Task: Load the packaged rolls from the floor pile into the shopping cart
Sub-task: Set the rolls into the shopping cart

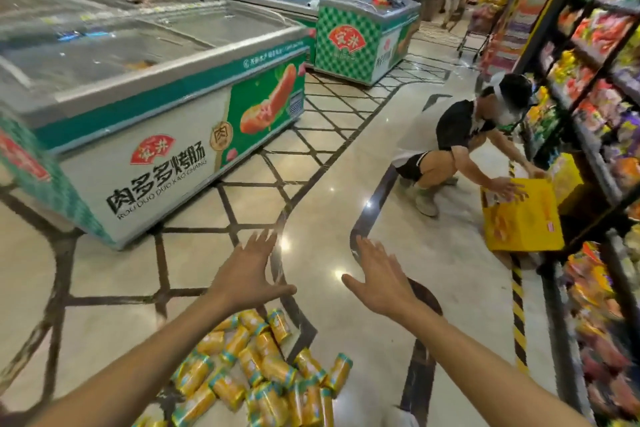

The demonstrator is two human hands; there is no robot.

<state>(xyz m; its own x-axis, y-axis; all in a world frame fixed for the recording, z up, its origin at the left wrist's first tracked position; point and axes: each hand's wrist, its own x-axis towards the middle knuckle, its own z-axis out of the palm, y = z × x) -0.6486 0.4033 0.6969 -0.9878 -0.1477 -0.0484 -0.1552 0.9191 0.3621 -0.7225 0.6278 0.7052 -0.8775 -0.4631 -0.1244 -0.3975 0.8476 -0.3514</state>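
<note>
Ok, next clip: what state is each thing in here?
Left hand: open, fingers spread, holding nothing.
Right hand: open, fingers spread, holding nothing.
Yellow packaged rolls with teal ends: loose pile on the floor.
Glass-topped chest freezer: lids look closed.
Yellow cardboard box: on the floor, a crouching person's hands on it.

Left hand, right hand outstretched, empty, fingers straight.

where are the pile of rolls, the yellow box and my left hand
pile of rolls (273, 369): head view, a roll in the pile's middle
yellow box (526, 222): head view, its front face
left hand (247, 274): head view, back of the hand
</note>
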